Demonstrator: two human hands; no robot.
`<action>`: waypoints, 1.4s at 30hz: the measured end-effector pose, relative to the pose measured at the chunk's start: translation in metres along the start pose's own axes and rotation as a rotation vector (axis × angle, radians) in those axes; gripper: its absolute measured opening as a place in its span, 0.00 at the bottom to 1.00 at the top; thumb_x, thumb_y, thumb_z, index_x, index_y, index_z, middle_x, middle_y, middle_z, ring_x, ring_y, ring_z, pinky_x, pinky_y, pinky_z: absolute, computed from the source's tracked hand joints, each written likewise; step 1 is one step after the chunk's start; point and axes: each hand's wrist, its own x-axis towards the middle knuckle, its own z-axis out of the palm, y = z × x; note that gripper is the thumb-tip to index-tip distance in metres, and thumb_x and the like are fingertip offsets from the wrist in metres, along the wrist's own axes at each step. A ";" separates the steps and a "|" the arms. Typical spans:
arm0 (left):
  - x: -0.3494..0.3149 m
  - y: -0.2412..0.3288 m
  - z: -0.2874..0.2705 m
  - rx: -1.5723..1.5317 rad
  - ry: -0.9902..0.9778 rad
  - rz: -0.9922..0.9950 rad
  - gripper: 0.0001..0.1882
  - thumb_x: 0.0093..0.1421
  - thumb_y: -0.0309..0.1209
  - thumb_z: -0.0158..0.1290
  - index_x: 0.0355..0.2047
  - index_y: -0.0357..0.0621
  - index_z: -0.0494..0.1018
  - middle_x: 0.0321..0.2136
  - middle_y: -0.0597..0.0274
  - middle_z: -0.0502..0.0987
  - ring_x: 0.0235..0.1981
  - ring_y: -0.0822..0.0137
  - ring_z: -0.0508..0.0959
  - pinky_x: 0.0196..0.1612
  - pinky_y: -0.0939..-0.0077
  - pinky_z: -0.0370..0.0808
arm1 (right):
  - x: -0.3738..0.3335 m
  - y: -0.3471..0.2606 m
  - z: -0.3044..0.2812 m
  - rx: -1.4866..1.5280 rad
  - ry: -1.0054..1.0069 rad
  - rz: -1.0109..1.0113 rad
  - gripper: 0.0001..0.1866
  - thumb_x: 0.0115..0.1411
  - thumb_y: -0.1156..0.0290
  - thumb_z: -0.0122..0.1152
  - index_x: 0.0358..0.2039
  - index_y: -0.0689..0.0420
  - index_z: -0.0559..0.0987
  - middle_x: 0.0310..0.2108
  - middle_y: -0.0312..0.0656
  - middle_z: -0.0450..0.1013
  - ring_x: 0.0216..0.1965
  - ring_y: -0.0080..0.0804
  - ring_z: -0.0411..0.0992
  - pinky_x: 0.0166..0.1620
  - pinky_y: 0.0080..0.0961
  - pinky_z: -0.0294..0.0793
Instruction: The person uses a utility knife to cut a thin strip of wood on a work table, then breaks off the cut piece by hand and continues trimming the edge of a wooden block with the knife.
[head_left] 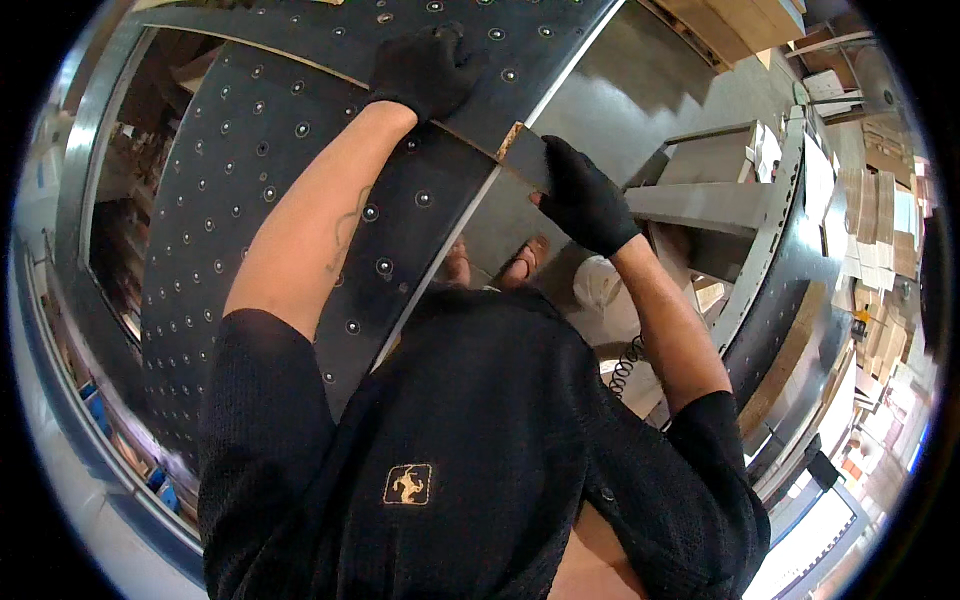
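Your right hand (588,198) grips the flat, rough-edged board (523,165) overhanging the studded black table (320,160); your left hand (424,76) curls over it, hold unclear.

One fisheye view — worn on the head — looks steeply down, close over torso (470,410) and table (285,165)

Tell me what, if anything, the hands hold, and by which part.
The right hand appears to hold a dark strip by its right end, past the table. Whether the left hand grips anything cannot be told.
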 end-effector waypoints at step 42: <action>0.022 -0.015 -0.037 -0.063 -0.148 0.547 0.17 0.65 0.51 0.61 0.39 0.52 0.87 0.32 0.50 0.86 0.35 0.48 0.87 0.39 0.55 0.83 | -0.139 0.075 0.012 1.452 0.365 0.510 0.33 0.74 0.44 0.56 0.62 0.63 0.75 0.47 0.53 0.82 0.45 0.38 0.83 0.48 0.32 0.83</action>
